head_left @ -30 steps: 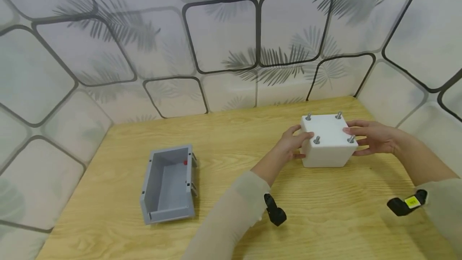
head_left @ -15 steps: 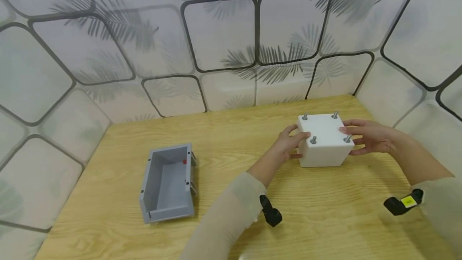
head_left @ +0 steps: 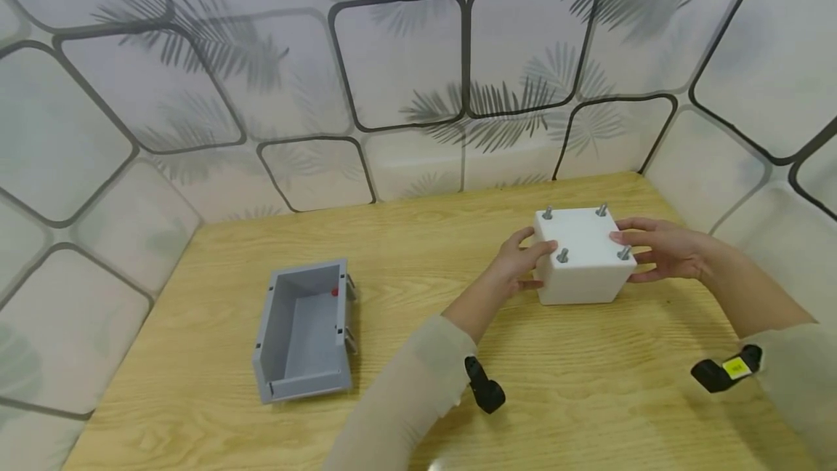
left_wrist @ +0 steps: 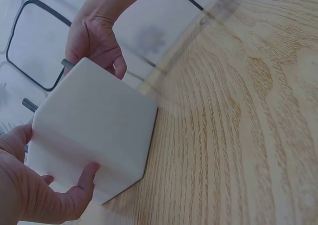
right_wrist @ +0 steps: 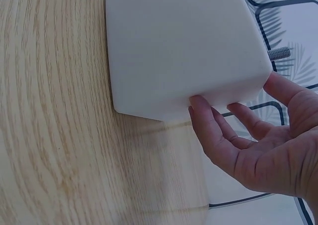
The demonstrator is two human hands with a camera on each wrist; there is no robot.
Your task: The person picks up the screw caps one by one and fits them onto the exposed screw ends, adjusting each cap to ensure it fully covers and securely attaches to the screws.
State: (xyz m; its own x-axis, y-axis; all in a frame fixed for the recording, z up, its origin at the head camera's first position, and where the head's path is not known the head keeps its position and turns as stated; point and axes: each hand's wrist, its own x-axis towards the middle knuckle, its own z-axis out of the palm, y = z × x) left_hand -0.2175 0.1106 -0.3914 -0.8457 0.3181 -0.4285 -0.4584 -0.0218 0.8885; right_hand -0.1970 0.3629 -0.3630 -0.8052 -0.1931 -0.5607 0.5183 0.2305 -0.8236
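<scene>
A white block (head_left: 584,237) with rounded edges sits at the right of the wooden table, several threaded metal studs (head_left: 563,256) standing up from its top. My left hand (head_left: 518,262) grips its left side, thumb at the top edge and fingers against the side wall. On the opposite side my right hand (head_left: 673,248) holds it, thumb on the top near a stud and fingertips on the right wall. The left wrist view has the block (left_wrist: 94,120) resting on or very near the wood. In the right wrist view, curled fingers (right_wrist: 213,130) touch its side; its underside is hidden.
Left of centre on the table (head_left: 418,355) stands a grey plastic bin (head_left: 304,387), with a small red thing (head_left: 335,291) at its inner right wall. Patterned white curtain-like walls (head_left: 405,64) border the table at the back and sides. Black wrist cameras (head_left: 485,385) sit on both sleeves.
The white block has shifted a little to the left, with both hands moving along on its sides. The grey bin stays in place.
</scene>
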